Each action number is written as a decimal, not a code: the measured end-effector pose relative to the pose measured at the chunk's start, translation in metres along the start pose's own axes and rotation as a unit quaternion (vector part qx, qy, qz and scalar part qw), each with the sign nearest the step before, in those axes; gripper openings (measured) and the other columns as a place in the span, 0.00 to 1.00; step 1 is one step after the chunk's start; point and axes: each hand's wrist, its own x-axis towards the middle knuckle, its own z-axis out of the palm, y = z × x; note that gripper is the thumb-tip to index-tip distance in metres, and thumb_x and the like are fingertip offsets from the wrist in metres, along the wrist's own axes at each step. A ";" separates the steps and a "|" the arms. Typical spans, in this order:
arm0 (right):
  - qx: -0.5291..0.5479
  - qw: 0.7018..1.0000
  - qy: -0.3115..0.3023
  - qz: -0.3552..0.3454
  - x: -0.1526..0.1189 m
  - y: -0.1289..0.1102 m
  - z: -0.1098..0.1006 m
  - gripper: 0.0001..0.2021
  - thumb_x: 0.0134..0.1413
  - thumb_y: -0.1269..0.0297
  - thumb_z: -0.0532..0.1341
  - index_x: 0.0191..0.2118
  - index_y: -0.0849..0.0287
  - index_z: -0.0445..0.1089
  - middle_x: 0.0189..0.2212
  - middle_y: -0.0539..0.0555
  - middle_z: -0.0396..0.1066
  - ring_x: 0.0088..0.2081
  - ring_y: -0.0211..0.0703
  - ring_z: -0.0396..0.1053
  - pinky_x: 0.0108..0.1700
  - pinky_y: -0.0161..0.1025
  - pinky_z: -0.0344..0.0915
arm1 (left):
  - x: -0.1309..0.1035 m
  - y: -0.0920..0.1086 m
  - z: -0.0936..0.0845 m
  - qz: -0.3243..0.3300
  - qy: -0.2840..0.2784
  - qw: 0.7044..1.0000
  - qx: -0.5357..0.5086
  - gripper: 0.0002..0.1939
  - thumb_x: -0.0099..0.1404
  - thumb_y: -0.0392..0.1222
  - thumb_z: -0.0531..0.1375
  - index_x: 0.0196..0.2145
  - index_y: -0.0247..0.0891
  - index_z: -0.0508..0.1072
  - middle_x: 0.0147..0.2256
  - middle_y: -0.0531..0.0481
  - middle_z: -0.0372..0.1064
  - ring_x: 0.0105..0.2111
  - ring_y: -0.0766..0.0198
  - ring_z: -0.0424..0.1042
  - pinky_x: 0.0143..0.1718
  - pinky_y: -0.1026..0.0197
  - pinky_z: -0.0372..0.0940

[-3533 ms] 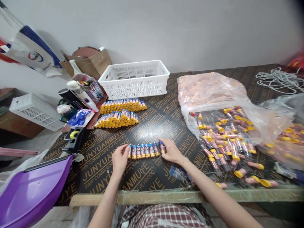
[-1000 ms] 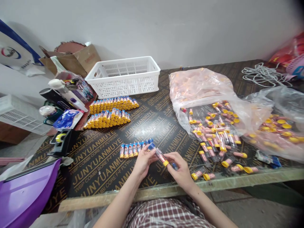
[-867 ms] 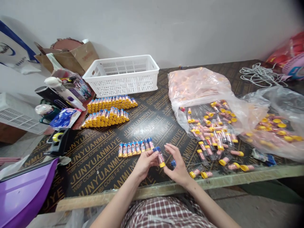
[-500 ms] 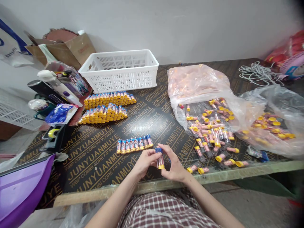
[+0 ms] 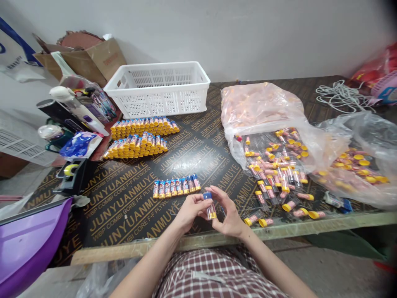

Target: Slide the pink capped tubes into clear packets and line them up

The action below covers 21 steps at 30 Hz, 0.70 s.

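Near the table's front edge, my left hand (image 5: pixel 192 211) grips a small clear tube (image 5: pixel 211 210) with a blue end at the top and a yellow end at the bottom. My right hand (image 5: pixel 228 213) curves around the tube's other side, its fingertips at the blue end and its thumb by the yellow end. Just beyond my hands lies a row of labelled tubes (image 5: pixel 176 187) with blue and yellow ends, side by side. To the right, loose clear tubes (image 5: pixel 283 178) with yellow caps and pinkish contents spill from a plastic bag (image 5: pixel 260 103).
Stacked labelled tubes (image 5: pixel 136 147) lie in front of a white plastic basket (image 5: pixel 161 101). A tape dispenser (image 5: pixel 74 176), bottles (image 5: pixel 72 107) and a purple dustpan-like piece (image 5: pixel 31 244) are at left. Another bag (image 5: pixel 366 132) of tubes and a coiled cord (image 5: pixel 341 95) are at right.
The tube between my hands has tilted slightly, its yellow end shifting to the right. Both hands stay around it, and the camera view has shifted a little.
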 end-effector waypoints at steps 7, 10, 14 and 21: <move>0.008 1.000 -0.011 -0.002 0.001 0.000 0.000 0.43 0.36 0.78 0.56 0.63 0.54 0.45 0.58 0.58 0.58 0.58 0.51 0.60 0.59 0.49 0.61 | -0.001 -0.001 -0.002 -0.007 0.008 1.000 0.002 0.20 0.48 0.49 0.69 0.31 0.30 0.73 0.23 0.50 0.69 0.21 0.69 0.67 0.23 0.67 0.65; 0.010 1.000 -0.012 -0.003 0.000 -0.001 0.002 0.43 0.37 0.78 0.56 0.63 0.54 0.45 0.58 0.58 0.58 0.57 0.50 0.61 0.59 0.49 0.61 | -0.002 -0.002 -0.001 -0.009 0.012 1.000 -0.001 0.20 0.47 0.50 0.69 0.31 0.29 0.73 0.23 0.50 0.69 0.20 0.69 0.67 0.23 0.66 0.65; -0.005 1.000 -0.020 -0.012 0.004 0.003 0.001 0.42 0.37 0.77 0.56 0.63 0.56 0.47 0.58 0.58 0.58 0.57 0.51 0.61 0.58 0.48 0.61 | -0.003 -0.003 -0.005 -0.009 0.020 1.000 -0.004 0.21 0.48 0.51 0.68 0.32 0.30 0.73 0.25 0.49 0.70 0.22 0.69 0.69 0.25 0.66 0.65; -0.162 0.986 -0.039 -0.010 0.053 0.051 -0.018 0.41 0.37 0.76 0.57 0.63 0.58 0.47 0.56 0.60 0.61 0.53 0.51 0.64 0.56 0.50 0.59 | -0.002 -0.031 -0.036 -0.007 0.137 0.986 0.090 0.26 0.49 0.57 0.65 0.36 0.32 0.70 0.30 0.46 0.72 0.23 0.67 0.72 0.24 0.67 0.64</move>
